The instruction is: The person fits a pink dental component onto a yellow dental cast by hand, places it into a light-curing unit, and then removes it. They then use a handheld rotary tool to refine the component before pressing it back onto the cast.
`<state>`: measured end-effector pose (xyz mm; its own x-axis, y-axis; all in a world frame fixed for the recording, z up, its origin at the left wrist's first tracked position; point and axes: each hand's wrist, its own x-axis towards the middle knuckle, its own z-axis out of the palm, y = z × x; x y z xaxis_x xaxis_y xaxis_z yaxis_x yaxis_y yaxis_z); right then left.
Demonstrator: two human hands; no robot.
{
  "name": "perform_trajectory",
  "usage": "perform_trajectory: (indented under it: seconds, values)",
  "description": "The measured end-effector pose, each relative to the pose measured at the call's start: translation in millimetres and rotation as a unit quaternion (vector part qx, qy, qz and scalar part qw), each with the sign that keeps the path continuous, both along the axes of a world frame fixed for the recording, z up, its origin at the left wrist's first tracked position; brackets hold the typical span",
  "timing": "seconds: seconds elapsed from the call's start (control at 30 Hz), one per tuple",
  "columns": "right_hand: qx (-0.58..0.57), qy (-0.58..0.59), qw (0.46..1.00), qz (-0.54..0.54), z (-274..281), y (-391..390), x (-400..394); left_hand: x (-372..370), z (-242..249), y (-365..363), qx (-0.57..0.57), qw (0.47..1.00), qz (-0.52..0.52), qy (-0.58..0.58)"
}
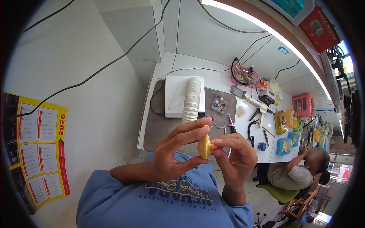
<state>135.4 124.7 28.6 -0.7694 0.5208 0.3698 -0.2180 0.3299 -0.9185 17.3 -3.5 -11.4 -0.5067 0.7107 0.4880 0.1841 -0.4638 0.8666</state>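
My left hand (pixel 176 146) grips a yellow plaster dental cast (pixel 204 148) between the thumb and fingers, in front of my chest. The cast is held on edge, its toothed side facing my right hand (pixel 238 155). That hand pinches a small pink piece (pixel 215 145) against the cast; its thumb and fingertips partly hide it. The piece looks like pink denture material, but its exact form cannot be made out. Beyond my fingers, a white ribbed hose (pixel 192 97) comes down from a white box-shaped unit (pixel 174 91) on the bench.
On the grey mat (pixel 156 131) are a clear box of small parts (pixel 219 103) and a handpiece (pixel 231 123). Pliers-like tools, a coiled cord (pixel 250 133) and blue trays (pixel 283 146) lie to the right. A seated co-worker (pixel 291 174) works farther along the bench.
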Motion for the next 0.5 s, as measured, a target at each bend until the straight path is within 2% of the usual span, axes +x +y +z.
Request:
perform_trajectory:
  seconds: [0.5]
  values:
    - [-0.01, -0.002, 1.0, 0.014, -1.7, 0.2, -0.5, -1.0, 0.6, -2.4, -0.003, 0.999, 0.017, 0.044]
